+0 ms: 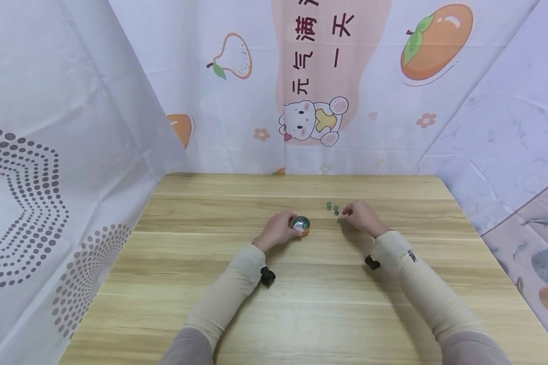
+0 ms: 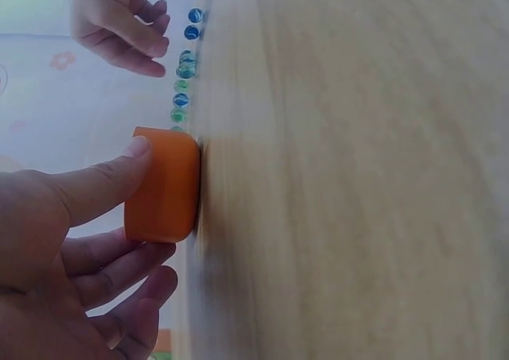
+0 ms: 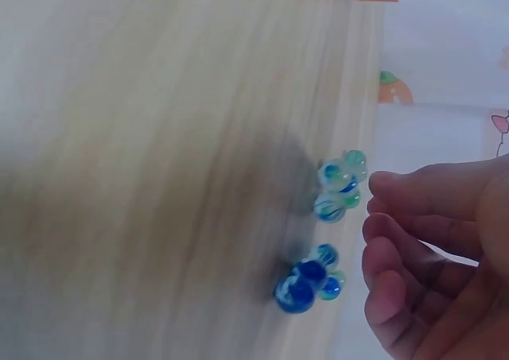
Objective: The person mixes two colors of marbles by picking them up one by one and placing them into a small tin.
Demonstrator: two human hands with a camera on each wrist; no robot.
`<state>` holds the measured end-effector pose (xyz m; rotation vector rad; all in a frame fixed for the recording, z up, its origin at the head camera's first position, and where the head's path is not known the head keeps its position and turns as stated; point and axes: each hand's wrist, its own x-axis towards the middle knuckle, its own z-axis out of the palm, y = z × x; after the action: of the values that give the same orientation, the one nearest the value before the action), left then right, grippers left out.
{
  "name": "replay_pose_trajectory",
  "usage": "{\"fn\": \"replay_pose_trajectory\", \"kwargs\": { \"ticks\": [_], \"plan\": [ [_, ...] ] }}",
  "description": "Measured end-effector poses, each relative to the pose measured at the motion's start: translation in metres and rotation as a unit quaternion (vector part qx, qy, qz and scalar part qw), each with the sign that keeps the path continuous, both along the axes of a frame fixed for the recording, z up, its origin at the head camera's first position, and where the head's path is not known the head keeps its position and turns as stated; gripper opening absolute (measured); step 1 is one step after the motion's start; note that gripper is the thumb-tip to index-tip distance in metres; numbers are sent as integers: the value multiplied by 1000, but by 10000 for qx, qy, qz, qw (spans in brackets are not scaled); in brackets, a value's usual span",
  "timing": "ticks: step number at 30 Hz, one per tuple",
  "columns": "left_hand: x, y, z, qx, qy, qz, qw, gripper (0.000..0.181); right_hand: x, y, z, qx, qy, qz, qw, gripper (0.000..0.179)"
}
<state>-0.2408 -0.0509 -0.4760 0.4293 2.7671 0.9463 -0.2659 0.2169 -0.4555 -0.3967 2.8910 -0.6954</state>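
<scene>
- Orange cup (image 2: 163, 193) is held by the left hand (image 1: 278, 230): thumb laid on one side of the wall, fingers set against the other.
- Cup is kept upright, mouth up, left of the marbles (image 3: 295, 294) and apart from them; base is seen at the tabletop (image 1: 301, 304), but full contact can't be confirmed.
- Shiny silver interior is seen from the head view; whether anything is held inside can't be told.
- Marbles are grouped in two loose clusters on the table, blue and green swirls in clear glass or similar; some look to be touching.
- Right hand (image 1: 361, 217) is poised just beside the marbles, fingers loosely bent; no marble is seen between the fingertips.
- Handling, judged: marbles should be treated as hard, smooth, light, slippery and quick to roll. Best pinched one at a time across the middle with thumb and index pads; off-centre squeezing could shoot them away, and neighbours could be knocked.
- Cup: judged light and thin-walled, probably metal, easily tipped. Best gripped low on the outer wall, mouth kept unobstructed.
</scene>
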Motion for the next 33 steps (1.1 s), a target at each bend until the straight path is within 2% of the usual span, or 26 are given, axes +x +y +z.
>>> {"fn": "replay_pose_trajectory", "kwargs": {
  "ticks": [10, 33],
  "plan": [
    [0, 1, -3, 68, -161, 115, 9998, 44, 2, 5, -5, 54, -352, -22, 9994, 22],
    [0, 1, -2, 169, -228, 150, 9995, 44, 3, 5, -11, 198, -111, -148, 9996, 15]
  ]
}}
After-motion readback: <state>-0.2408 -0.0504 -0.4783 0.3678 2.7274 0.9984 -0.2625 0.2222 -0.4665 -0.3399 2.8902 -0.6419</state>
